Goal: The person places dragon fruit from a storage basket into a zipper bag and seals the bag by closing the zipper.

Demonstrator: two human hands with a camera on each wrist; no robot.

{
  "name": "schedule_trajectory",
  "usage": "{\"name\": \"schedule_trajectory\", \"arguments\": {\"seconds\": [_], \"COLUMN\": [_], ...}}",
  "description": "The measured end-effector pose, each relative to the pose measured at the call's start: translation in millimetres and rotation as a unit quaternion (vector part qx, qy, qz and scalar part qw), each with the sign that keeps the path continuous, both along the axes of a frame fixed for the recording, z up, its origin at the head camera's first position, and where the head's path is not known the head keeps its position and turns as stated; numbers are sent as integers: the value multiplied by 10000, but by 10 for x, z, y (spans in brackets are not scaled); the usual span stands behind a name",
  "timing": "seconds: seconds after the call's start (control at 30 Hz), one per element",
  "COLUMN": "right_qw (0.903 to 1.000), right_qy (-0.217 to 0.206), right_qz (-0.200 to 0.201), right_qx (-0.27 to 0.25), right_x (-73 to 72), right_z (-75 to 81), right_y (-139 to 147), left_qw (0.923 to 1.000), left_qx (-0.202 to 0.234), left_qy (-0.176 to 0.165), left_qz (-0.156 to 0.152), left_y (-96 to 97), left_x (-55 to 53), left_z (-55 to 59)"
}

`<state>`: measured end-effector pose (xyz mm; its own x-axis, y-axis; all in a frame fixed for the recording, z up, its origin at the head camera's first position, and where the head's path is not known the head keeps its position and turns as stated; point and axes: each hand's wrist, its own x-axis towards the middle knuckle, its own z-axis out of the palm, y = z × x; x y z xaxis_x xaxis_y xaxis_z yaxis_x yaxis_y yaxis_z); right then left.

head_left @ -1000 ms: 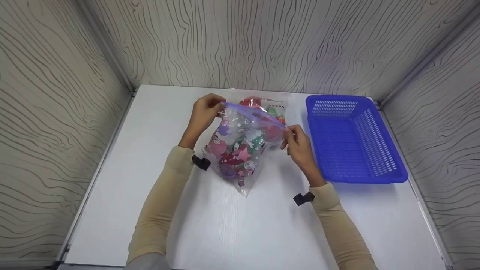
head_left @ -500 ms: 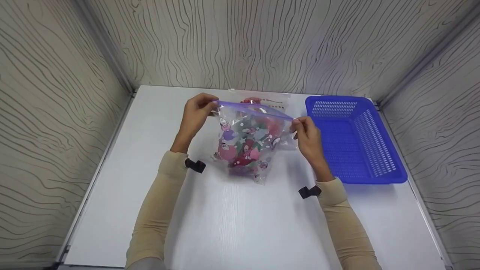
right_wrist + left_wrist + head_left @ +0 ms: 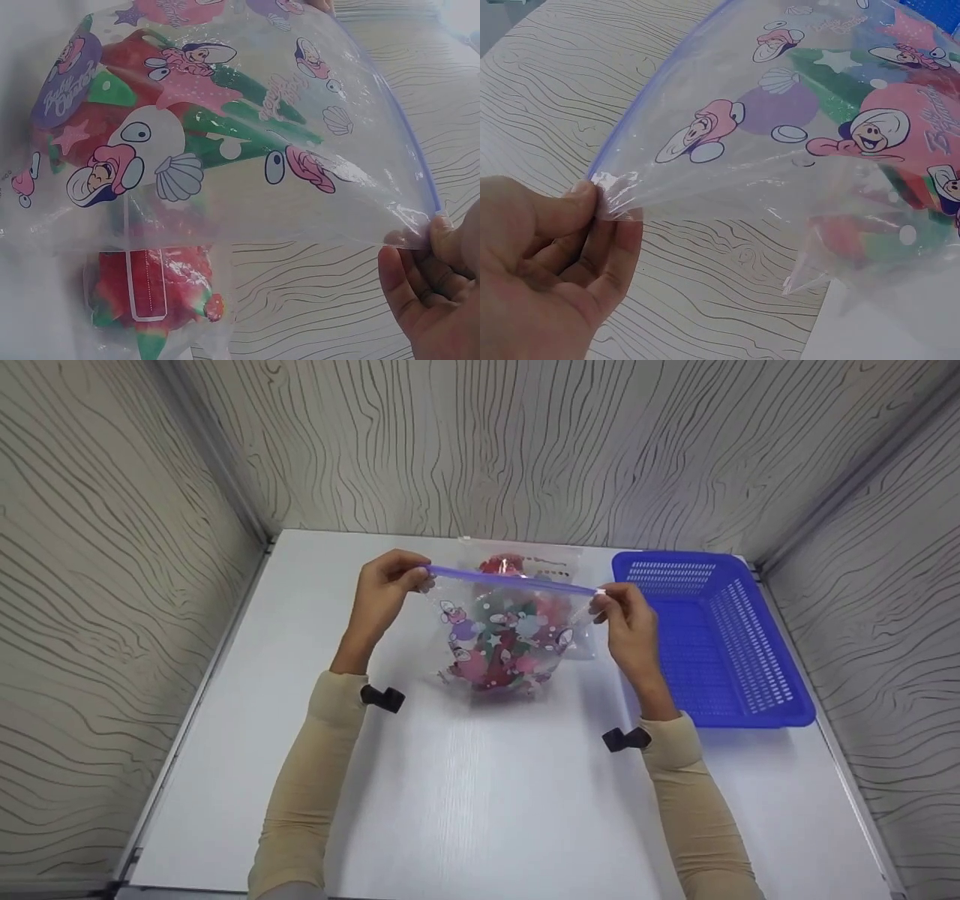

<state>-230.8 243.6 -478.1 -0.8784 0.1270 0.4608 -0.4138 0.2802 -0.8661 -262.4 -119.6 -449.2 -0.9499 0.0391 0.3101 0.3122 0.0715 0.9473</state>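
Observation:
A clear zip bag (image 3: 499, 637) printed with cartoon figures, shells and stars hangs over the table between both hands. Its purple zip edge (image 3: 510, 579) is stretched taut across the top. My left hand (image 3: 386, 589) pinches the left top corner between thumb and fingers. At the right top corner, my right hand (image 3: 630, 622) pinches the bag, where a small white slider (image 3: 600, 592) shows. Red and green things (image 3: 210, 112) fill the lower part of the bag; their kind is blurred by the print. Behind it lies a second clear bag (image 3: 570, 556) with red and green contents (image 3: 154, 289).
A blue plastic basket (image 3: 799, 716) with slotted sides stands at the right of the white table (image 3: 465, 810). Wood-patterned panels (image 3: 480, 450) rise at the back and both sides.
Both hands have drawn apart, left hand leftward and right hand rightward and up. The bag's slanted, slack top edge is now straight and nearly level, and its bottom has swung up.

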Motion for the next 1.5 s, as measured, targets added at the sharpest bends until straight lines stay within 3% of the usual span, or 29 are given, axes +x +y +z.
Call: {"name": "schedule_trajectory", "arguments": {"seconds": [0.43, 0.9, 1.23, 1.5], "right_qw": [9997, 9996, 9978, 9976], "right_qy": [153, 94, 26, -208], "right_qz": [-142, 10, 216, 198], "right_qx": [-97, -253, -625, -623], "right_x": [-17, -72, -111, -96], "right_z": [141, 96, 42, 24], "right_y": [24, 60, 48, 19], "left_qw": [9995, 9994, 9996, 9975], "left_qx": [249, 251, -66, -565], "left_qy": [147, -116, -198, -352], "left_qz": [-126, -205, -174, -249], "left_y": [-51, -51, -46, -76], "left_x": [72, 49, 25, 34], "left_z": [16, -33, -33, 0]}}
